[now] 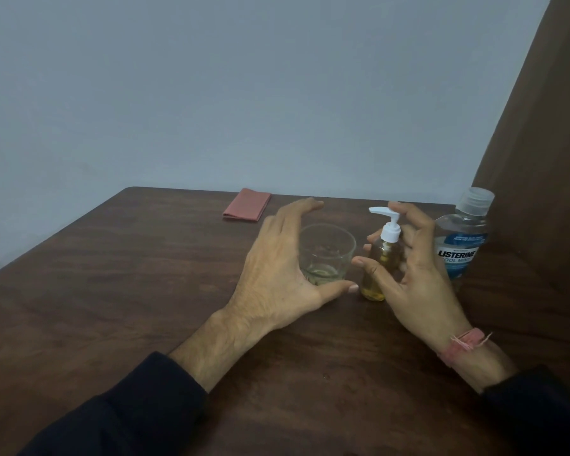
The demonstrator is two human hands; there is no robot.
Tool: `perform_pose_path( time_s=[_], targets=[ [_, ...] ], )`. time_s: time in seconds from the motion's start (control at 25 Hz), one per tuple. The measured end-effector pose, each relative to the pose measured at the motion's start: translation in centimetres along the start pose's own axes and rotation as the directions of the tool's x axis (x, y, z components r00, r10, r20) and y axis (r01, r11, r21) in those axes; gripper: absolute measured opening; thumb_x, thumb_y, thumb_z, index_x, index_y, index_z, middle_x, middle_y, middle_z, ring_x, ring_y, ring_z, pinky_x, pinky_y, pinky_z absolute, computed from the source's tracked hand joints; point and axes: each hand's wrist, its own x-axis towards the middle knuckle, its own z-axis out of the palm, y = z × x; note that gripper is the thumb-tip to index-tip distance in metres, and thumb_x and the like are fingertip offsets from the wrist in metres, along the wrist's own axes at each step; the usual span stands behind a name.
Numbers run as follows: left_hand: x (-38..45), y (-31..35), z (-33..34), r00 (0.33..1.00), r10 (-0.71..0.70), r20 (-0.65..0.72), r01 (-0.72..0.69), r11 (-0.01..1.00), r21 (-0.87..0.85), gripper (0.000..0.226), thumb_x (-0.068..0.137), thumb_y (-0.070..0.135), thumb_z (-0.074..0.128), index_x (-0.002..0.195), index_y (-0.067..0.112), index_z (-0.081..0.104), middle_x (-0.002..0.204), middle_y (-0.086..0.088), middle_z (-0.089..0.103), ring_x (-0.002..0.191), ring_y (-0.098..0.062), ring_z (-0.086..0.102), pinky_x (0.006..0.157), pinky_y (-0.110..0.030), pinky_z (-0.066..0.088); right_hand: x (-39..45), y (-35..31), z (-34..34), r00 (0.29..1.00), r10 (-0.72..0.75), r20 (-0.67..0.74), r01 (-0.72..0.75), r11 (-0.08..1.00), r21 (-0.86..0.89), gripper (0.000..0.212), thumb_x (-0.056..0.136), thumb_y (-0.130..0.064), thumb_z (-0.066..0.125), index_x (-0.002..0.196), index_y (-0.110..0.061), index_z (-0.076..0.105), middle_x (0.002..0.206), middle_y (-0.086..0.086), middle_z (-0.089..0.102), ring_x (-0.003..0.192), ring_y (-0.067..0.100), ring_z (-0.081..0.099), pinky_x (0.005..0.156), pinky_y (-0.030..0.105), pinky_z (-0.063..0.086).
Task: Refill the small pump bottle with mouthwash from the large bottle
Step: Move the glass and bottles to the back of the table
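Note:
The small pump bottle (385,248), with a white pump head and yellowish liquid inside, stands upright on the brown table (145,291). My right hand (422,274) cups loosely round it: the thumb crosses in front, the fingers spread behind, and the index finger is by the pump head. No firm grip shows. The large clear mouthwash bottle (463,245), blue-labelled and capped, stands just right of that hand. My left hand (277,268) is spread open round a clear glass (329,248) holding a little liquid, with the thumb by its base.
A folded pink cloth (247,209) lies near the table's far edge. A brown panel (540,192) rises along the right side behind the large bottle. A grey wall stands behind the table.

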Motion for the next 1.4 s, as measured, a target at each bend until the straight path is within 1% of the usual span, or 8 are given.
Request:
perform_pose_path(
  time_s=[0.12, 0.24, 0.44, 0.64, 0.76, 0.92, 1.2, 1.4],
  targets=[
    [-0.4, -0.2, -1.6, 0.963, 0.237, -0.131, -0.218, 0.965, 0.143, 0.065, 0.081, 0.061, 0.095, 0.135, 0.031, 0.075, 0.140, 0.012, 0.068, 0.129, -0.016, 0.062, 0.107, -0.039, 0.053, -0.1, -0.1, -0.5, 1.000, 0.005, 0.005, -0.005, 0.996, -0.094, 0.093, 0.088, -0.046, 0.085, 0.159, -0.056, 0.025, 0.129, -0.010, 0.065, 0.118, 0.010, 0.070, 0.095, 0.048, 0.064],
    [-1.4, -0.6, -2.0, 0.922, 0.361, -0.137, -0.315, 0.909, 0.273, 0.035, 0.091, 0.042, 0.098, 0.121, 0.027, 0.088, 0.117, 0.012, 0.079, 0.106, -0.019, 0.071, 0.090, -0.043, 0.058, -0.2, -0.4, -0.7, 1.000, -0.009, -0.006, 0.008, 0.988, -0.151, 0.097, 0.085, -0.037, 0.088, 0.156, -0.058, 0.027, 0.134, -0.016, 0.057, 0.120, 0.008, 0.065, 0.093, 0.042, 0.065],
    [-0.7, -0.7, -1.0, 0.928, 0.342, -0.150, -0.283, 0.906, 0.315, 0.031, 0.095, 0.034, 0.094, 0.125, 0.027, 0.089, 0.115, 0.012, 0.083, 0.104, -0.015, 0.074, 0.088, -0.028, 0.063, -0.2, -0.9, -0.8, 0.999, -0.027, -0.018, 0.024, 0.986, -0.163, 0.103, 0.081, -0.028, 0.094, 0.154, -0.060, 0.029, 0.140, -0.014, 0.054, 0.124, 0.013, 0.062, 0.102, 0.046, 0.062],
    [3.8, -0.6, 1.2, 0.975, 0.193, -0.113, -0.144, 0.927, 0.345, 0.025, 0.095, 0.028, 0.094, 0.120, 0.026, 0.091, 0.114, 0.007, 0.084, 0.104, -0.022, 0.080, 0.078, -0.039, 0.068, -0.1, -1.0, -0.8, 0.999, -0.034, -0.009, 0.031, 0.981, -0.191, 0.108, 0.080, -0.032, 0.095, 0.154, -0.064, 0.024, 0.136, -0.044, 0.039, 0.130, 0.004, 0.057, 0.106, 0.042, 0.060],
    [7.6, -0.7, 2.4, 0.987, 0.144, -0.071, -0.102, 0.903, 0.416, 0.016, 0.108, 0.031, 0.077, 0.114, 0.025, 0.092, 0.115, 0.004, 0.084, 0.104, -0.030, 0.079, 0.075, -0.044, 0.065, 0.0, -0.6, -0.7, 0.999, -0.040, -0.012, 0.037, 0.982, -0.187, 0.107, 0.081, -0.032, 0.094, 0.157, -0.063, 0.025, 0.140, -0.049, 0.035, 0.132, -0.002, 0.054, 0.110, 0.039, 0.058],
    [11.8, -1.8, 3.8, 0.999, 0.040, 0.031, -0.051, 0.855, 0.517, 0.026, 0.116, 0.032, 0.063, 0.122, 0.028, 0.088, 0.131, 0.004, 0.078, 0.118, -0.032, 0.074, 0.079, -0.047, 0.061, 0.2, -0.1, -0.2, 0.999, -0.038, -0.031, 0.030, 0.975, -0.221, 0.110, 0.082, -0.033, 0.093, 0.160, -0.062, 0.021, 0.133, -0.044, 0.037, 0.128, -0.005, 0.052, 0.109, 0.035, 0.057],
    [16.2, -3.5, 5.6, 0.998, -0.056, 0.038, 0.023, 0.804, 0.594, 0.032, 0.119, 0.034, 0.057, 0.123, 0.020, 0.086, 0.132, -0.002, 0.075, 0.118, -0.035, 0.072, 0.083, -0.046, 0.057, 0.0, 0.1, 0.1, 0.998, -0.041, -0.054, 0.028, 0.974, -0.225, 0.107, 0.085, -0.032, 0.090, 0.163, -0.058, 0.021, 0.134, -0.032, 0.039, 0.126, 0.002, 0.055, 0.106, 0.034, 0.057],
    [17.9, -4.2, 6.6, 0.996, -0.080, 0.048, 0.035, 0.795, 0.606, 0.030, 0.118, 0.033, 0.059, 0.129, 0.024, 0.086, 0.133, -0.002, 0.075, 0.120, -0.035, 0.073, 0.085, -0.043, 0.054, -0.1, 0.2, 0.2, 0.998, -0.029, -0.062, 0.014, 0.972, -0.234, 0.105, 0.086, -0.030, 0.090, 0.164, -0.054, 0.025, 0.133, -0.027, 0.044, 0.121, -0.001, 0.053, 0.104, 0.031, 0.057]
  ],
)
